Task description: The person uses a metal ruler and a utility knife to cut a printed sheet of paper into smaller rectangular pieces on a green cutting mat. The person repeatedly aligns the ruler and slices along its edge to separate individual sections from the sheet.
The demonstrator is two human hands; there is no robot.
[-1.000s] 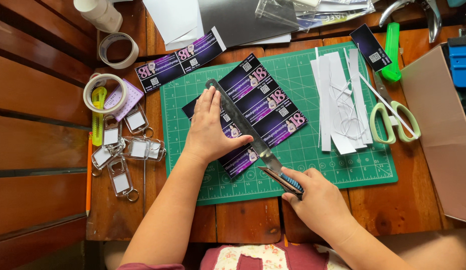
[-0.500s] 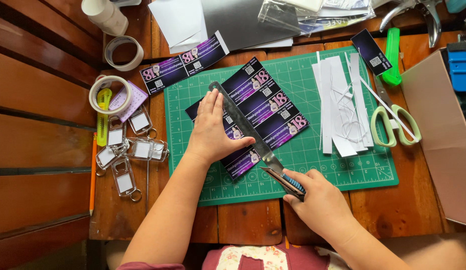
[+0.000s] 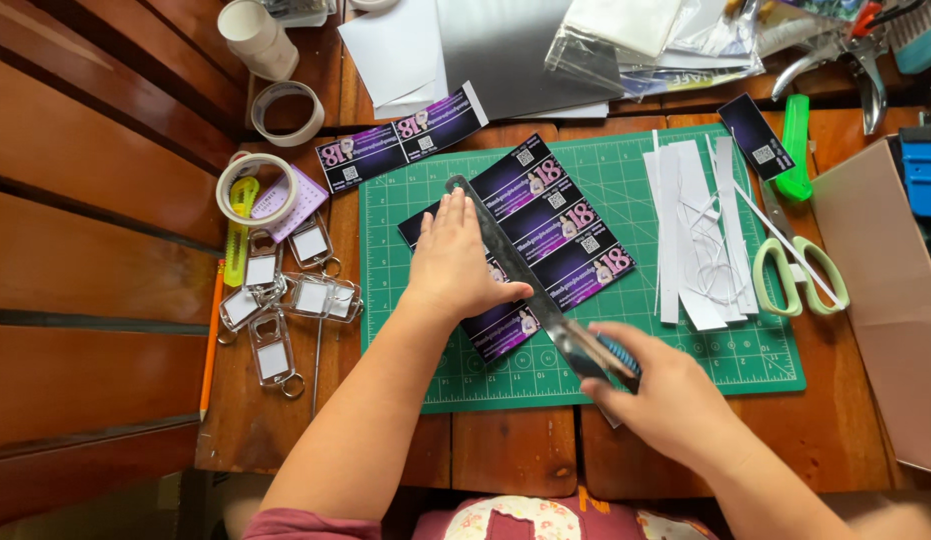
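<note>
Left hand (image 3: 455, 262) pressed flat, fingers together, on the metal ruler (image 3: 530, 290) to pin it across the dark printed sheet (image 3: 565, 225); right hand (image 3: 665, 395) at 5 o'clock, fist closed round a blue-handled cutter (image 3: 617, 357) at the ruler's near end. Sheet lies mid green cutting mat (image 3: 765, 355) on a slatted wooden table (image 3: 95, 200); paper strips (image 3: 690, 230) and scissors (image 3: 795, 270) at 3 o'clock, tape rolls (image 3: 255, 190) and clear key tags (image 3: 285, 300) at 9.

Bare mat (image 3: 675, 375) lies open below the paper strips (image 3: 690, 230), while scissors (image 3: 795, 265) crowd the right edge and key tags (image 3: 285, 295) and tape rolls (image 3: 257, 188) the left.
</note>
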